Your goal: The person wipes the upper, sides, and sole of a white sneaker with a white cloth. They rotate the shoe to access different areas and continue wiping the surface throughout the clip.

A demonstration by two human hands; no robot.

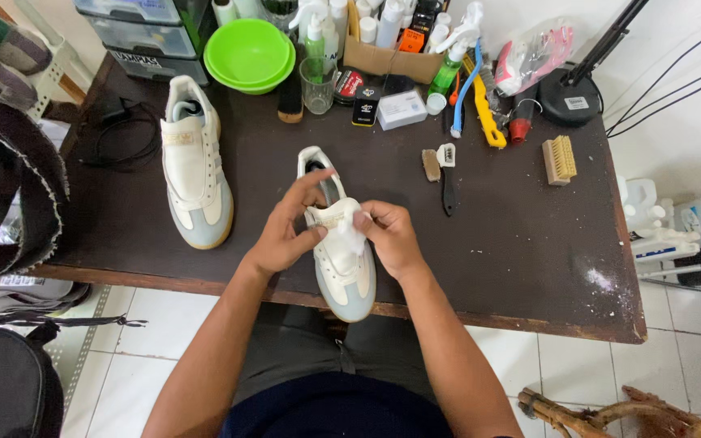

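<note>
Two hands on one cream shoe (342,268), toe pointing back at the person, heel away, lying at the near bench (529,268) edge. Left hand (281,239) grips its side; right hand (391,235) fingers pinch a white cloth (350,235) onto the tongue. Second shoe (195,166) sits left.

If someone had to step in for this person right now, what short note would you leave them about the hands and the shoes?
Left hand: steadies the cream leather sneaker with grey toe by its tongue area.
Right hand: presses a small white cloth onto that sneaker's upper.
The matching second sneaker lies apart on the dark wooden table, untouched.
The wooden scrub brush and small brushes lie behind.
Done: cannot tell how clean. Left: likely more wiping, then the other shoe.
</note>
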